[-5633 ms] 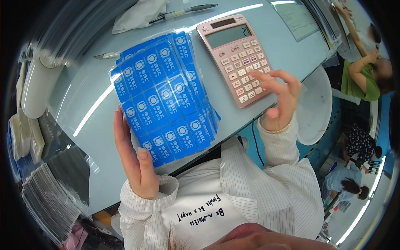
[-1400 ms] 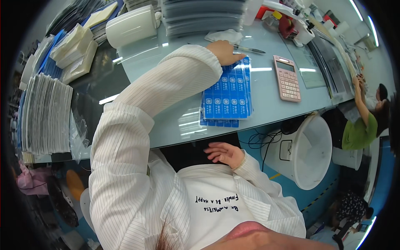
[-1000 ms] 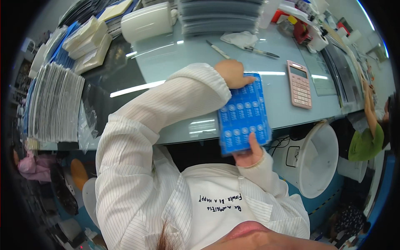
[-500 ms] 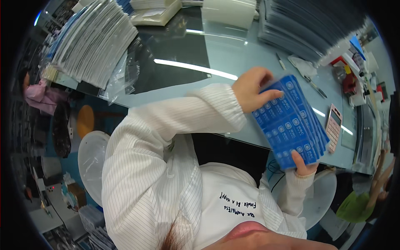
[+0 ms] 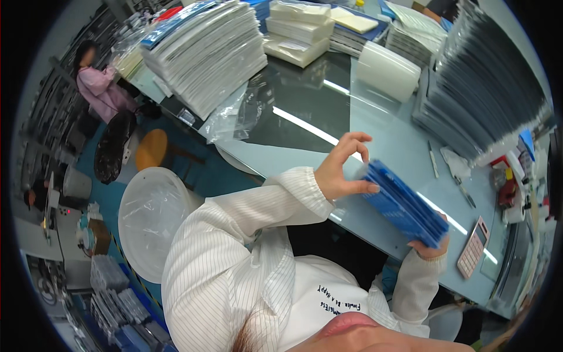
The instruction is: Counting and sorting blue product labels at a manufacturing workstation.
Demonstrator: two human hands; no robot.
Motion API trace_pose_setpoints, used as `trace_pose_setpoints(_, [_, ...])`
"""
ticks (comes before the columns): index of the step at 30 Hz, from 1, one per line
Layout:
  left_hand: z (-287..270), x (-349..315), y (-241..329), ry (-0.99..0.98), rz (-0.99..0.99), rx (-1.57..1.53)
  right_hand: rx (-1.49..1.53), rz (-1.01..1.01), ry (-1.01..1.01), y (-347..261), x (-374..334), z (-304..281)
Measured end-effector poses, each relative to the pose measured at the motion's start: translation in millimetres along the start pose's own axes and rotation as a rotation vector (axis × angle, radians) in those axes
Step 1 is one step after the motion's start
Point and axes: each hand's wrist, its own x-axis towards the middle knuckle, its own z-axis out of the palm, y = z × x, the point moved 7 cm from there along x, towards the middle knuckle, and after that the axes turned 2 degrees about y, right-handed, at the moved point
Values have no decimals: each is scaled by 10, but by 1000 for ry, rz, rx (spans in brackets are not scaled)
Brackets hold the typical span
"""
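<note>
A stack of blue printed sheets [image 5: 404, 202] is tilted nearly on edge above the table, its layers slightly fanned. My right hand [image 5: 431, 249] is closed round its near right end; some fingers are hidden behind the sheets. At the opposite end is my left hand [image 5: 346, 167], fingers curved and spread apart. Its thumb tip lies at the stack's corner, and whether it touches cannot be told. A pink calculator [image 5: 472, 249] lies on the table right of the stack.
Tall piles of white sheets [image 5: 205, 58] and dark sheets [image 5: 484, 88] flank the glass-topped table [image 5: 399, 132]. Between them lies a clear film roll [image 5: 388, 71]. A pen [image 5: 433, 159] and cutter-like tool [image 5: 465, 190] lie at right. A white bin [image 5: 155, 226] stands left; a person in pink [image 5: 101, 88] is beyond.
The blue stack has turned from its broad printed face to nearly edge-on. My left fingers have come away from its top and spread. The view has shifted, showing more of the table's far side.
</note>
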Motion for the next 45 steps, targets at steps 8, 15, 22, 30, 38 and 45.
trace_pose_setpoints(8, [449, -3, 58, 25, -212, -527, 12, 81, 312, -64, -132, 25])
trace_pose_setpoints(15, [475, 209, -21, 153, -425, -556, -71, 19, 402, -80, 42, -26])
trace_pose_setpoints(22, [469, 201, -278, 388, -391, -487, -331, -198, 625, -606, 102, 41])
trace_pose_setpoints(30, [550, 288, -165, 133, -524, -456, -981, -234, 315, -828, 241, 160])
trace_pose_setpoints(38, [485, 277, -221, 214, -463, -515, -1201, -142, 268, -885, 208, 238])
trace_pose_setpoints(45, [553, 242, -287, 29, -553, -627, -692, -102, 292, -738, 164, 43])
